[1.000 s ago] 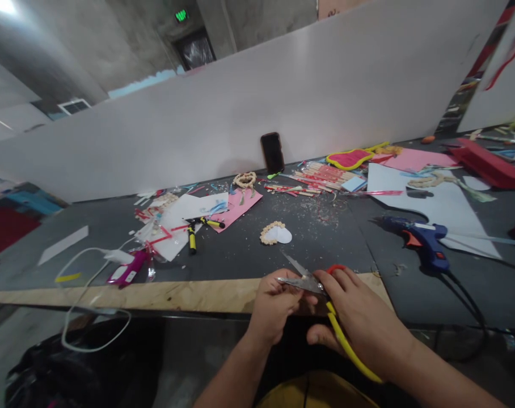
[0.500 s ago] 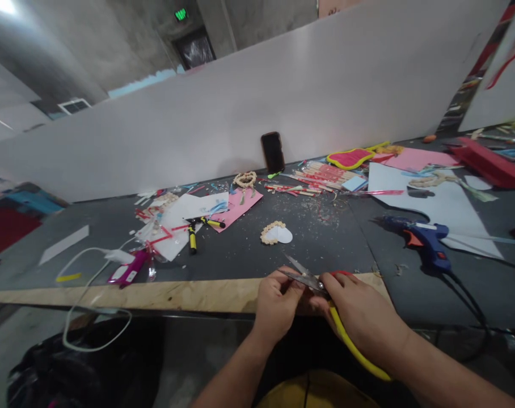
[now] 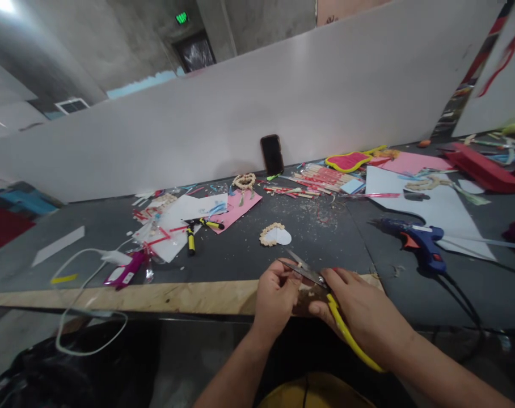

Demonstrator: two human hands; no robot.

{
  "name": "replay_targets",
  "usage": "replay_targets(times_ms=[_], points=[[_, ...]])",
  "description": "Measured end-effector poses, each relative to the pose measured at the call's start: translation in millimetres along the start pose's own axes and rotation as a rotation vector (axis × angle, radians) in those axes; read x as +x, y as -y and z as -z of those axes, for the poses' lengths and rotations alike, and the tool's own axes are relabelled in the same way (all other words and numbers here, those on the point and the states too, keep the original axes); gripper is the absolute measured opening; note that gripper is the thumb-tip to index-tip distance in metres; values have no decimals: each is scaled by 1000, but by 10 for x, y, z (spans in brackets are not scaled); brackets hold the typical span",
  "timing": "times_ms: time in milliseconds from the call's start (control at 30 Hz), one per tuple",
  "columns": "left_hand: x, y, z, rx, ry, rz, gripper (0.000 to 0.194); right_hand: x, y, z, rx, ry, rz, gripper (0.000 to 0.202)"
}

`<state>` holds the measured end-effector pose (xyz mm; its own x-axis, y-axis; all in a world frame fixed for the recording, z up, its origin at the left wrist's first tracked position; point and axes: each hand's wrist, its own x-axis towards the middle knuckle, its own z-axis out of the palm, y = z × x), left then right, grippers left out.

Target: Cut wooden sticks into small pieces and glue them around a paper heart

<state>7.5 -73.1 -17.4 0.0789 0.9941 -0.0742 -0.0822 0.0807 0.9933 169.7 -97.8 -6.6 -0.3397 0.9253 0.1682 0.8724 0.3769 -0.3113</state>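
My right hand (image 3: pixel 355 300) grips a pair of scissors (image 3: pixel 305 273) by the handles, one of them yellow. The blades point up and left, slightly parted. My left hand (image 3: pixel 277 292) is closed in a pinch beside them, its fingertips touching the lower blade. A small pale piece (image 3: pixel 299 264) shows between the blades at those fingertips; it looks like the end of a thin stick, mostly hidden. Beyond the hands, a white paper heart (image 3: pixel 282 236) lies on the dark table, its left part edged with small tan pieces (image 3: pixel 266 233).
A blue glue gun (image 3: pixel 425 243) lies at right on the table. Yellow-handled pliers (image 3: pixel 191 241) and paper scraps lie at left. Red-wrapped sticks (image 3: pixel 325 178) and a leaning phone (image 3: pixel 272 154) are at the back. A white cable (image 3: pixel 62 328) hangs over the front edge.
The pale piece now shows more plainly between the scissor blades. Both hands have shifted only slightly, and the whole view has moved a little.
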Motion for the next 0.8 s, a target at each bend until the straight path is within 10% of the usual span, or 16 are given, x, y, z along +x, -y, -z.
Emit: replay_targets(times_ms=[500,800], points=[[-45,-41,24,-146,89,73,27,-17,46,36,157,1,67,51],[-123,-62,74,454,-39,-212,11,-26,91,-10,-47,-70,96,68]])
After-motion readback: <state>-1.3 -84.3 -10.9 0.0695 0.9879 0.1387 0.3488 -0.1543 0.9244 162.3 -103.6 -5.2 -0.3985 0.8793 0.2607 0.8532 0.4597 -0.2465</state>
